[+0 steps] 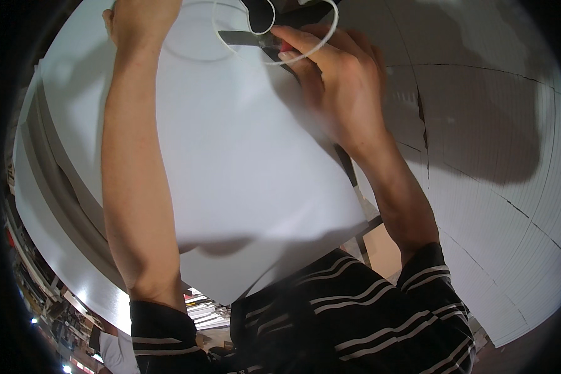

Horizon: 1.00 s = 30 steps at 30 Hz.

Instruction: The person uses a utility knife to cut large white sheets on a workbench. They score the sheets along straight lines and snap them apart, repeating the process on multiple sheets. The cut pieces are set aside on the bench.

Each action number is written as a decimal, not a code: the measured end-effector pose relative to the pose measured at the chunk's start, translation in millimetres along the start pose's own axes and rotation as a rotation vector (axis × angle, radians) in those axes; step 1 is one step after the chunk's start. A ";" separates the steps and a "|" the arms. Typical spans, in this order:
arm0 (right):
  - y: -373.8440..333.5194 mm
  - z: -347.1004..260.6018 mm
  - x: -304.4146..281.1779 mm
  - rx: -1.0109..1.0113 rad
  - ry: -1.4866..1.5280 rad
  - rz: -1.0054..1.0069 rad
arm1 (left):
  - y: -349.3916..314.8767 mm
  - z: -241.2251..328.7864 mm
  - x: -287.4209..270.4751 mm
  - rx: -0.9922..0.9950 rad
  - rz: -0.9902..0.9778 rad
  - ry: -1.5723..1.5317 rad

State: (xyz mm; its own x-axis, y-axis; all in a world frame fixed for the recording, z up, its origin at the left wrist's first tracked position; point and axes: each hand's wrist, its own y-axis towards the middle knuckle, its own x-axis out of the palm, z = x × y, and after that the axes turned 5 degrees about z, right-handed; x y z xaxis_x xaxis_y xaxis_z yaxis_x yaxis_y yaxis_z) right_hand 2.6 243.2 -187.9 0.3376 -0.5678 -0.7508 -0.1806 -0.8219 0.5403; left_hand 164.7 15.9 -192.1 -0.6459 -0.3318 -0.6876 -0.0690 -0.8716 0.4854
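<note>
My right hand [349,75] is at the upper middle, its thumb and fingers pinched on a small tool with a red part [285,47]; its exact kind is mostly hidden. The tool meets the edge of a large smooth white panel [243,156], beside a dark grey strip [237,37]. A thin white strip [335,28] curls in a loop around the fingertips and the tool. My left hand [144,22] is over the panel's far left part, cut off by the top edge, so most of its fingers are out of sight.
To the right spreads a pale, finely lined surface [492,218] with dark broken seams. Left of the panel runs a bent white and grey edge [75,193]. Low down lie stacked thin white pieces [206,311]. Part of another person in pale clothing [117,354] shows at the lower left.
</note>
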 end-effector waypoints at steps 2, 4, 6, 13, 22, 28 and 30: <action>0.7 2.6 2.8 0.006 0.027 -0.011 | -1.8 0.4 2.3 -0.005 -0.004 0.052; 1.4 6.9 3.5 0.028 0.018 0.031 | -4.5 5.4 5.2 0.004 0.008 0.039; 3.2 8.6 6.8 0.026 0.017 0.054 | -7.0 10.9 2.2 0.037 -0.023 -0.010; 11.1 3.9 16.1 0.064 0.028 0.038 | -15.5 30.2 -15.8 -0.112 -0.066 -0.102; 14.9 3.1 18.9 0.063 0.023 0.061 | -17.8 43.6 -17.4 -0.124 -0.013 -0.074; 9.2 -0.4 5.4 0.025 0.063 0.035 | -8.3 37.5 -16.2 -0.167 -0.090 0.001; 7.4 -1.6 2.8 0.021 0.061 0.027 | -6.9 34.7 -15.0 -0.123 -0.032 -0.035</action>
State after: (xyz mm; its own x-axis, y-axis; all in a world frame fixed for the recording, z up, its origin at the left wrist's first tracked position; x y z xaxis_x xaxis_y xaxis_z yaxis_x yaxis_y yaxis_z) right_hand 3.7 235.6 -185.4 0.3884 -0.5860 -0.7112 -0.2092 -0.8077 0.5512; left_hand 148.4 39.4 -166.4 -0.6711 -0.2921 -0.6814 0.0020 -0.9198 0.3924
